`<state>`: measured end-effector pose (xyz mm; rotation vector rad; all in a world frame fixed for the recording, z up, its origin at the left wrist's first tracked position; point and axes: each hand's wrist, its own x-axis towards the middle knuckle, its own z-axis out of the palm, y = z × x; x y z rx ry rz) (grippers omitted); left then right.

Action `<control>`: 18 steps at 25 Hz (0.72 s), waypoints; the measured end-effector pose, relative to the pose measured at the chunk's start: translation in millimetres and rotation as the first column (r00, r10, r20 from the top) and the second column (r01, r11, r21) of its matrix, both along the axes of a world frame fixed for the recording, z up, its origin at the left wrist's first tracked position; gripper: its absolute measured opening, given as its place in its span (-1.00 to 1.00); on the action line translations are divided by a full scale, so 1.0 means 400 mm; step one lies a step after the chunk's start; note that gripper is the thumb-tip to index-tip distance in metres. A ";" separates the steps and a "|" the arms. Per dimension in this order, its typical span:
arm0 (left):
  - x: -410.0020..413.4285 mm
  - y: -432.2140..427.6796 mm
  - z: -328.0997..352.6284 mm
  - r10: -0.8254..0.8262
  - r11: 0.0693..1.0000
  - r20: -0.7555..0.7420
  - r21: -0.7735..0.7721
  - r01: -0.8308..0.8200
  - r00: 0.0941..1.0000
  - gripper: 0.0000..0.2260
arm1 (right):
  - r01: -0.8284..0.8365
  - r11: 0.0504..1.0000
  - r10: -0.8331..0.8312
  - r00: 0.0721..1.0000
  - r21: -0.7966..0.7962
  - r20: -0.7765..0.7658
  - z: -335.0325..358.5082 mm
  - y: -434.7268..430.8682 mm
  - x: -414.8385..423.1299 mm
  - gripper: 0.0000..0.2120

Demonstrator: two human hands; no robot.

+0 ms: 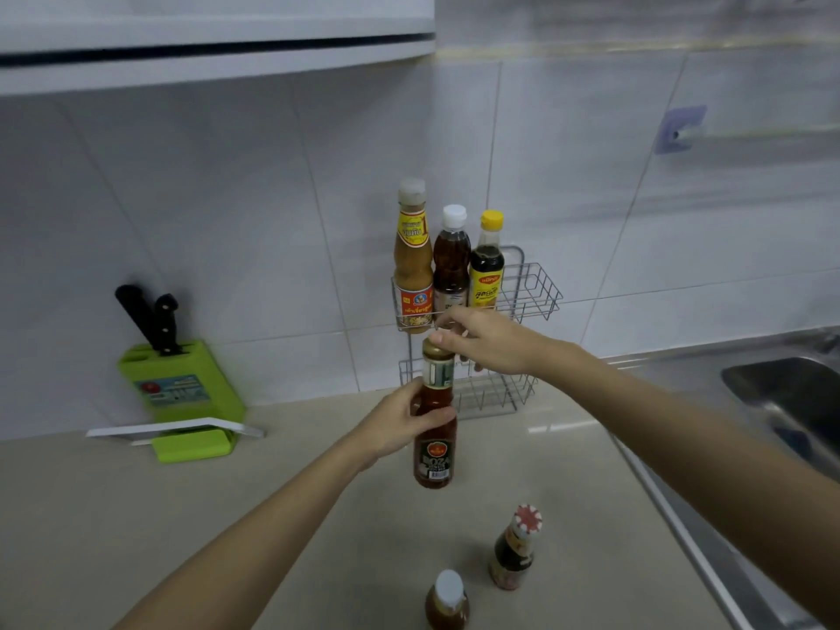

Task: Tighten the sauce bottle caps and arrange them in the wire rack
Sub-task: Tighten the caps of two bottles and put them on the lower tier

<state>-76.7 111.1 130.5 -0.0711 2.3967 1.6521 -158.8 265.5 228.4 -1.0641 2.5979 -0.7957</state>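
My left hand (400,422) grips the neck of a red sauce bottle (433,452), held upright above the counter. The fingers of my right hand (482,341) sit on its gold cap (435,346). Behind it, a two-tier wire rack (534,288) stands against the tiled wall. Its upper tier holds three bottles: a tan sauce bottle (412,261), a brown one with a white cap (451,261) and a dark one with a yellow cap (487,266). On the counter near me stand a dark bottle with a red-white cap (516,547) and a white-capped bottle (447,602).
A green knife block (182,393) with black-handled knives stands at the left by the wall, a white board (172,430) lying in front of it. A steel sink (782,393) is at the right. A white cabinet (213,38) hangs overhead.
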 end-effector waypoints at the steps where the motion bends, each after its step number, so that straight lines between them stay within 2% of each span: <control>1: 0.001 -0.002 -0.020 0.088 0.996 -0.044 -0.002 -0.088 0.995 -0.58 | -0.001 0.999 0.004 0.996 -0.036 0.089 -0.016 -0.004 -0.005 -0.63; 3: -0.002 -0.017 -0.052 0.231 0.973 -0.108 0.007 -0.232 0.967 -0.58 | -0.031 0.999 0.033 0.982 -0.012 0.185 -0.073 -0.014 -0.011 -0.65; 6: -0.029 -0.042 -0.077 0.341 0.939 -0.159 0.022 -0.342 0.926 -0.61 | -0.132 0.989 0.117 0.968 0.058 0.221 -0.180 -0.033 -0.015 -0.56; 9: -0.055 -0.056 -0.088 0.450 0.891 -0.209 0.045 -0.451 0.868 -0.65 | -0.102 0.995 0.104 0.962 -0.021 0.253 -0.222 -0.056 -0.030 -0.50; 11: -0.073 -0.069 -0.092 0.469 0.883 -0.226 0.078 -0.464 0.854 -0.63 | -0.081 0.996 0.089 0.964 -0.044 0.252 -0.220 -0.070 -0.039 -0.53; 13: -0.096 -0.085 -0.096 0.446 0.895 -0.248 0.092 -0.437 0.860 -0.65 | -0.073 0.993 0.088 0.980 -0.090 0.176 -0.223 -0.088 -0.045 -0.57; 16: -0.121 -0.095 -0.102 0.405 0.914 -0.265 0.092 -0.395 0.875 -0.65 | -0.030 0.995 0.020 0.995 -0.098 -0.102 -0.241 -0.109 -0.061 -0.59; 18: -0.134 -0.091 -0.108 0.400 0.916 -0.277 0.093 -0.390 0.874 -0.62 | -0.036 0.996 0.021 0.985 -0.081 -0.171 -0.256 -0.110 -0.073 -0.58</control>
